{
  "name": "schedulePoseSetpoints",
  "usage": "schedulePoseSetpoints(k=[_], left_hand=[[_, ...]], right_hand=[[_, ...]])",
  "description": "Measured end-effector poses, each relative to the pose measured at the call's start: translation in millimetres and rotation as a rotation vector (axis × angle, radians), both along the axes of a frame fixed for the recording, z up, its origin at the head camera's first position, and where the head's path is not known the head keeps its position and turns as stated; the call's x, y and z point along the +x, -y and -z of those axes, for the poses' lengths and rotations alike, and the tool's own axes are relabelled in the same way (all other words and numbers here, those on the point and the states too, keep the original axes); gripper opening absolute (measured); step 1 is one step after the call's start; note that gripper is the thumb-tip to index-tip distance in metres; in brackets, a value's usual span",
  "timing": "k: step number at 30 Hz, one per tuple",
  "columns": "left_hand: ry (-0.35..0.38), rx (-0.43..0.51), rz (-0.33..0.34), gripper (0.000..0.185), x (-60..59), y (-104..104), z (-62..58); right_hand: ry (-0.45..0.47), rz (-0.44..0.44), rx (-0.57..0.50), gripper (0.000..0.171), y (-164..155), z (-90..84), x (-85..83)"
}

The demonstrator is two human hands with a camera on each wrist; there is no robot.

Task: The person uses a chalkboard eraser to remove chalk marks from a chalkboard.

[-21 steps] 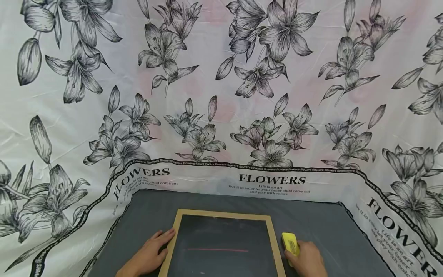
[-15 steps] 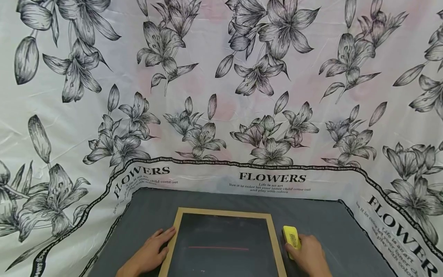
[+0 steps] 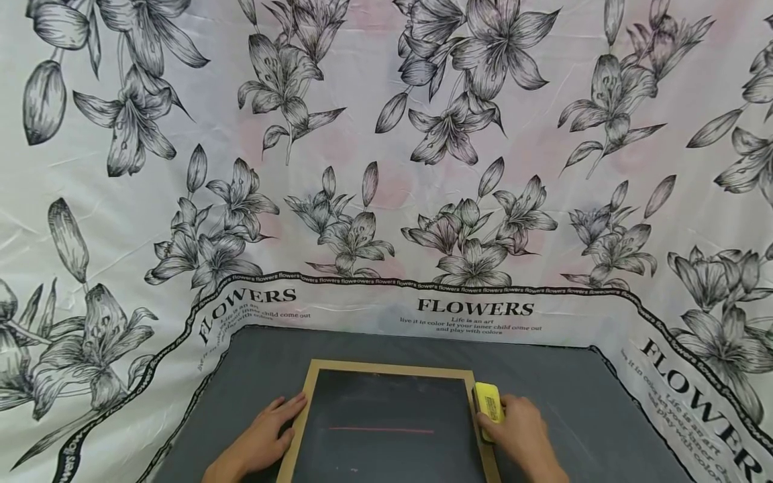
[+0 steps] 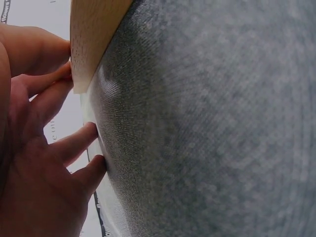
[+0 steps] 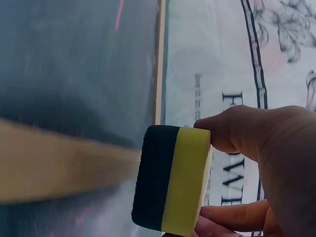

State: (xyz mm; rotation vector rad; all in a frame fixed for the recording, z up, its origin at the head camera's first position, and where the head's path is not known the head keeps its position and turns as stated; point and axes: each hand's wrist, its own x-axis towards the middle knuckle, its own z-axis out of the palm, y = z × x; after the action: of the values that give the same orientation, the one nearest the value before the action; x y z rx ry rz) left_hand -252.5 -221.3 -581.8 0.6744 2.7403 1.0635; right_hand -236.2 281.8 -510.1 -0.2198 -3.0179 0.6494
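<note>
Eraser at the board's edge, red line not yet wiped

The right hand (image 3: 519,433) pinches the yellow eraser (image 3: 488,402) between thumb and fingers, its dark felt side turned toward the chalkboard (image 3: 386,422); in the right wrist view the eraser (image 5: 173,180) hangs just over the wooden frame (image 5: 59,163), at about 3 o'clock of the board, and whether it touches is hard to tell. The left hand (image 3: 266,436) lies flat with fingers spread at 9 o'clock, fingertips (image 4: 64,81) pressed against the frame's left side on the grey mat (image 4: 212,118). The red chalk line (image 3: 380,430) runs whole across the middle of the slate, so by my reading the wiping itself has not begun: the eraser is picked up and brought close, and the whole line is left to clear.
</note>
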Motion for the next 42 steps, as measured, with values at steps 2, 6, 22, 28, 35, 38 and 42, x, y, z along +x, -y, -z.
schedulePoseSetpoints(k=[2,6,22,28,35,38,42], left_hand=[[0.023,0.022,-0.004,0.059,1.0,-1,-2.5],[0.029,-0.008,-0.008,0.060,2.0,-3,-5.1],[0.046,0.000,-0.020,0.060,2.7,-6,-6.0],[0.013,-0.001,-0.016,0.059,-0.5,-2,1.8],[-0.022,0.012,-0.016,0.058,-2.8,1,8.4],[0.003,0.037,-0.027,0.059,-4.9,3,13.1],[0.024,0.055,-0.029,0.060,-8.8,4,19.2]], right_hand=[[0.002,-0.009,0.003,0.066,7,1.3,-0.2],[0.012,-0.017,-0.003,0.065,23,5.2,-0.4],[0.037,-0.033,0.012,0.053,55,34.6,-1.8],[0.016,-0.027,0.023,0.054,62,36.1,-0.5],[0.016,-0.025,0.061,0.060,68,36.7,-1.5],[0.015,-0.033,0.076,0.062,69,36.1,-1.1],[0.012,-0.051,0.098,0.062,73,33.0,0.2]])
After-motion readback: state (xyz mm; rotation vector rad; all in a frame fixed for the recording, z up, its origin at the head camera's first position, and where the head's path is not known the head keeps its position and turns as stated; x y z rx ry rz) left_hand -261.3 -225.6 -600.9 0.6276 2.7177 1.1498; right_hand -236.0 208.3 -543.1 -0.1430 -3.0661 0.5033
